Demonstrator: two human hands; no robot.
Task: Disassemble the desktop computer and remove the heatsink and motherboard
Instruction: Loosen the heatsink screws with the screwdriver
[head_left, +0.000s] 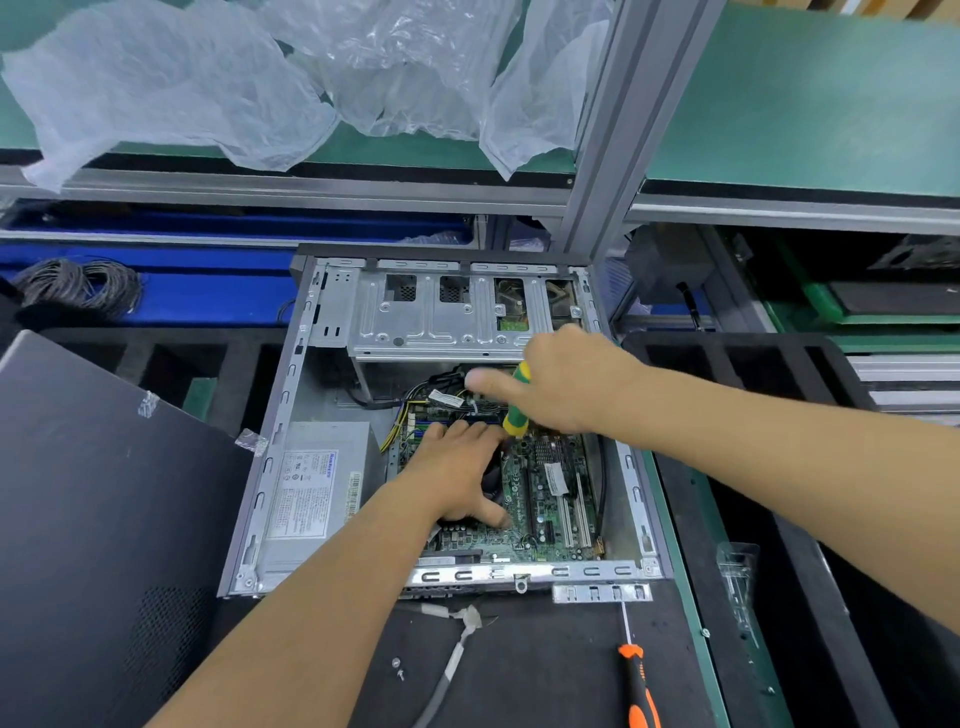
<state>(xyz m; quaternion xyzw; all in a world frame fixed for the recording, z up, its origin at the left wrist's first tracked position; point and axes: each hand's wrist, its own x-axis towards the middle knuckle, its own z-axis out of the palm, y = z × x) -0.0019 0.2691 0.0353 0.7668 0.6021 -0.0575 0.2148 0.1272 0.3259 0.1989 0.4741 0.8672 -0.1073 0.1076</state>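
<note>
Nearest, an orange-handled screwdriver (638, 685) lies on black foam. Beyond it, inside the open computer case (291, 415), the left hand (457, 470) presses flat on the motherboard (540, 499), covering the heatsink. Just above, the right hand (566, 384) grips a green-yellow screwdriver (517, 402) upright.

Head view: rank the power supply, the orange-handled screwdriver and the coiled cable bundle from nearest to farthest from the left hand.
1. Power supply: inside the case, directly left of the left hand.
2. Orange-handled screwdriver: on the mat in front of the case, lower right.
3. Coiled cable bundle: outside the case, far upper left.
</note>
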